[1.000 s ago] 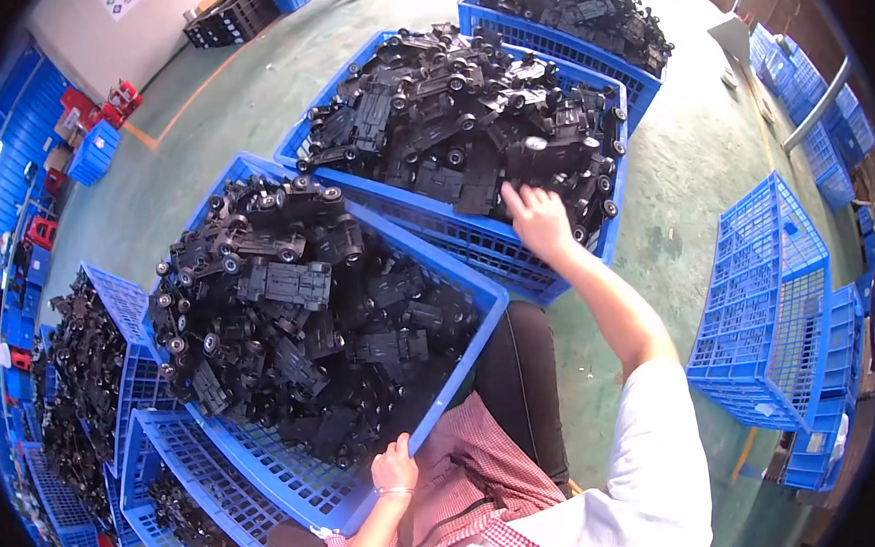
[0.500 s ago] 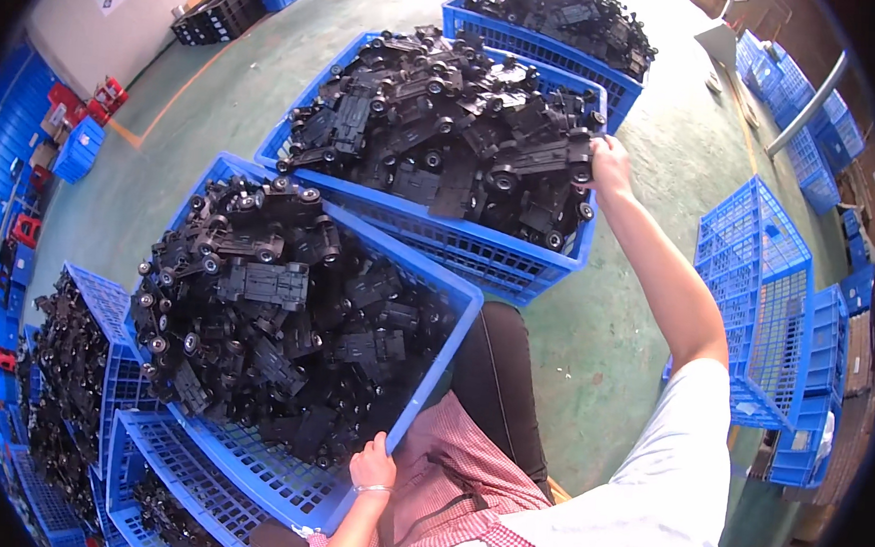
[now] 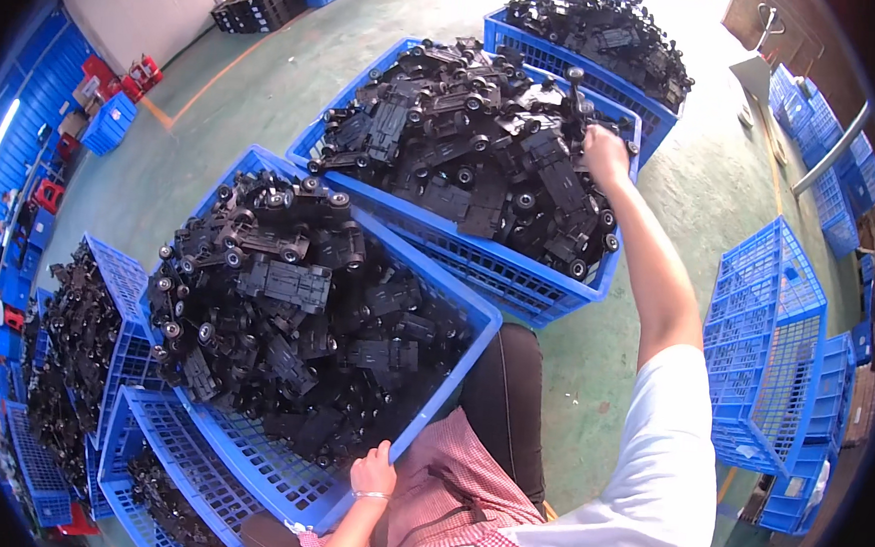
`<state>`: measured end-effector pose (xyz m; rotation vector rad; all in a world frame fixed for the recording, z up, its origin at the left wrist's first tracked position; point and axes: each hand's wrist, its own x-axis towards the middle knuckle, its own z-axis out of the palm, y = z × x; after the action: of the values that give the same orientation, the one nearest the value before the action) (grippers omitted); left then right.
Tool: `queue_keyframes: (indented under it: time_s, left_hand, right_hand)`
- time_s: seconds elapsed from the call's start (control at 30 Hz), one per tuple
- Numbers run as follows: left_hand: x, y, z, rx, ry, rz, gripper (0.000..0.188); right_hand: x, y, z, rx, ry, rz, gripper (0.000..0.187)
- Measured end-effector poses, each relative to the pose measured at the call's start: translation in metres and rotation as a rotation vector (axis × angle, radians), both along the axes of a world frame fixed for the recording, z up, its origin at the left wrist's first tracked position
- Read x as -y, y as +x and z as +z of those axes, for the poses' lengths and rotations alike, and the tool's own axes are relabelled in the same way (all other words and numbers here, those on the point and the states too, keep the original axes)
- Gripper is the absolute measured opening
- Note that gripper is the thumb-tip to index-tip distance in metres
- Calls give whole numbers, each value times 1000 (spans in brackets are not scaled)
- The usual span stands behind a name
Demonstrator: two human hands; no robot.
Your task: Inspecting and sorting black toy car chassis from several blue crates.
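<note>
My left hand [image 3: 373, 473] is closed round the near rim of a blue plastic crate [image 3: 452, 370], tilted in front of me. Black toy car chassis [image 3: 285, 282] with small wheels are heaped inside it, mostly toward its far left side. Beyond it stands a second blue crate [image 3: 440, 236], piled high with the same parts. Over that crate's right side, my right hand [image 3: 605, 155] is closed on a black toy car chassis [image 3: 578, 104], which stands up on end above the heap. My fingertips are partly hidden behind the hand.
A third full blue crate [image 3: 502, 42] stands behind. More crates of chassis [image 3: 70, 351] are at the left, and a lower blue crate [image 3: 171, 453] sits beside the tilted one. Stacked mesh crates [image 3: 764, 344] stand at the right. A black crate [image 3: 258, 7] lies near the far wall.
My right hand has turned the chassis from lying level to standing on end, still over the second crate. My left hand keeps its hold on the rim. The view has shifted slightly.
</note>
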<state>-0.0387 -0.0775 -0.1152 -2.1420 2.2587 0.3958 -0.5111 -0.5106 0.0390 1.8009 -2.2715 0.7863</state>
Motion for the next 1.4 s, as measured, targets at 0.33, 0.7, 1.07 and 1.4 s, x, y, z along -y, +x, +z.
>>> queue_keyframes:
  time_s: [0.33, 0.7, 1.07, 1.4]
  left_hand:
    - [-4, 1, -2, -21, -16, 29, 36]
    - [-6, 8, 1, 18, 100, 78, 42]
    - [-3, 18, 3, -244, 178, 78, 33]
    - [1, 19, 6, -436, 99, 44, 63]
  right_hand:
    - [-45, 84, -62, -156, -12, 364, 38]
    - [-97, 200, -72, 71, 52, 781, 48]
    - [-118, 451, -130, 458, 171, 828, 90]
    - [-205, 436, -159, 1117, 505, 614, 50]
